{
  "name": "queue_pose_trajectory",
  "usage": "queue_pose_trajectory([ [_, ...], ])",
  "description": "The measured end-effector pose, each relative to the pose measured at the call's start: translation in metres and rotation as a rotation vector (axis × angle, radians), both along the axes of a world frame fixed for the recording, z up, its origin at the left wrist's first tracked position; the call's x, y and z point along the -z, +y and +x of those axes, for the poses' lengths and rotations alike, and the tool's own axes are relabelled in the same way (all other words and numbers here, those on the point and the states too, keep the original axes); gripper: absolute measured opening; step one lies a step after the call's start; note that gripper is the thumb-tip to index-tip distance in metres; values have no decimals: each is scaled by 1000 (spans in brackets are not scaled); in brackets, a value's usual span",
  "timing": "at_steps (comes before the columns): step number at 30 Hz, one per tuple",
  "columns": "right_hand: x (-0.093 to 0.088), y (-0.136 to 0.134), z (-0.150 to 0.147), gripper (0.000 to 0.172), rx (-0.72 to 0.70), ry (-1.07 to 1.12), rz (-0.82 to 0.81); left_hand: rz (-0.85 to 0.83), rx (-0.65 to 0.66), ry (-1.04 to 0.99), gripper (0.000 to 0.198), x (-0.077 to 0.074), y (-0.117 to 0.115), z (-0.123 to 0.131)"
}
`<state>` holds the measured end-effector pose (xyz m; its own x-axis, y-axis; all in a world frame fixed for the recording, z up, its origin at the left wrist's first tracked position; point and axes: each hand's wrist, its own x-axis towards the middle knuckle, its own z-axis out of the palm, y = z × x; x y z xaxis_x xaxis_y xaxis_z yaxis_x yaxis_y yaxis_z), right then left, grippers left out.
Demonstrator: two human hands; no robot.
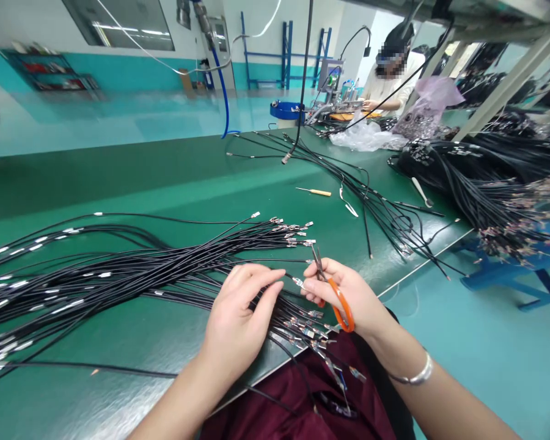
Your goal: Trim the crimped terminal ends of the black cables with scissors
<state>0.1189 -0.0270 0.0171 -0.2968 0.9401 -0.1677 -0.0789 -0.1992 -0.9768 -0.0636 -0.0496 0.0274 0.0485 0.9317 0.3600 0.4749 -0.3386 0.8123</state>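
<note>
While your left hand (238, 311) pinches a black cable (289, 277) over the cable bundle (282, 313), fingertips nearly together, the cable's long axis runs left to right, metal terminal (299, 282) meeting your right hand (337, 284), whose curled fingers also grip orange-handled scissors (345, 307), blades pointing away.

I saw one camera, worn on the person's head, facing forward and down, close above the left hand (238, 315), right hand (343, 290) and green table (174, 174).
</note>
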Motion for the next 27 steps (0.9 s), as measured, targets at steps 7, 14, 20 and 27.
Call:
queue_pose_trajectory([
  [7, 4, 6, 5, 27, -37, 91, -8, 18, 279, 129, 12, 5, 26, 2],
  [14, 8, 9, 6, 25, -44, 74, 22, -65, 293, -39, 10, 10, 24, 2],
  [20, 5, 7, 3, 21, -18, -72, 141, -136, 284, -67, 15, 11, 21, -1],
  [27, 6, 0, 2, 13, 40, -267, 363, -243, 279, -114, 9, 8, 20, 2],
])
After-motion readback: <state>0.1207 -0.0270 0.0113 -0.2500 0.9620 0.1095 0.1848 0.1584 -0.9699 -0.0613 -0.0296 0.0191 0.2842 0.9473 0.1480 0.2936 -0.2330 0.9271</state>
